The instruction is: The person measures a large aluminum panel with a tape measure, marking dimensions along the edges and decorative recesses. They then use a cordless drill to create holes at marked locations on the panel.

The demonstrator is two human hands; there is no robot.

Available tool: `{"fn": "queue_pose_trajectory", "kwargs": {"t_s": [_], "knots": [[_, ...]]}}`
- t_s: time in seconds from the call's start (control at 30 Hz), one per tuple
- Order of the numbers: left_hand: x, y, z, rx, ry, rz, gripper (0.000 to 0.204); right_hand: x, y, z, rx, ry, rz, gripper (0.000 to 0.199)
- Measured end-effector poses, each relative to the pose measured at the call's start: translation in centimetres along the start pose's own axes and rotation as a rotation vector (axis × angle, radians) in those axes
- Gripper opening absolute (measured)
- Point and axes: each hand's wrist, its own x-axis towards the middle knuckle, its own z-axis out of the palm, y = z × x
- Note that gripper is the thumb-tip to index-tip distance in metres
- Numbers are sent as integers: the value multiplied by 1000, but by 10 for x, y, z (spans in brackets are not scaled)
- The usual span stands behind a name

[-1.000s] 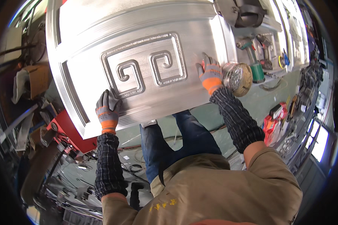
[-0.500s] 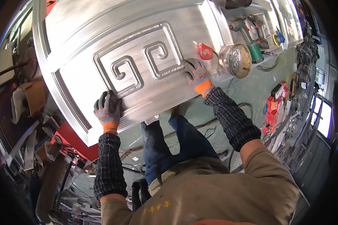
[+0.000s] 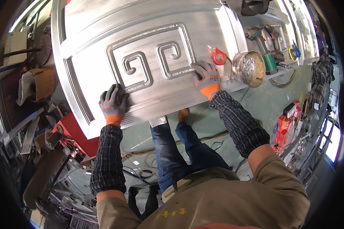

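Workshop floor, green and strewn with cables, seen from above past the person's dark trousers. Across the upper field lies a large embossed metal panel (image 3: pixel 149 45), silver, with raised borders and two squared spiral motifs at its centre. Left hand (image 3: pixel 113 104), in a grey glove with orange cuff, rests near the panel's near edge, just below the left spiral; its fingers are spread and laid flat on the sheet, gripping nothing. Right hand (image 3: pixel 207 77), gloved alike, lies at the lower right corner of the right spiral; its fingers are bent slightly and press on the raised ridge, closed around nothing.

Just beyond the right hand, near the panel's right edge, sits a small red tape measure (image 3: pixel 219 56). Beside it, at the right edge, stands a round wire-brush wheel (image 3: pixel 249 68), with a green power drill (image 3: pixel 264 53) next to that. Red tool cases (image 3: pixel 286 121) lie on the floor to the right. A red machine part (image 3: pixel 71 131) shows under the panel's left near corner.
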Motion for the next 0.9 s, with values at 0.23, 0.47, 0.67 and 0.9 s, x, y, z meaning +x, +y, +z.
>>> {"fn": "queue_pose_trajectory", "kwargs": {"t_s": [0.23,0.47,0.67,0.9], "knots": [[-4,-7,2,33,-28,-38,57,1,-15,-18,22,-80,16,50],[-4,-5,0,29,-27,-44,55,4,-34,-48,17,18,-67,44],[-4,-5,0,19,-14,-41,56,4,-47,-65,5,-52,-12,38],[-3,-4,-1,21,-29,-46,57,5,-30,-44,71,47,-89,39]]}}
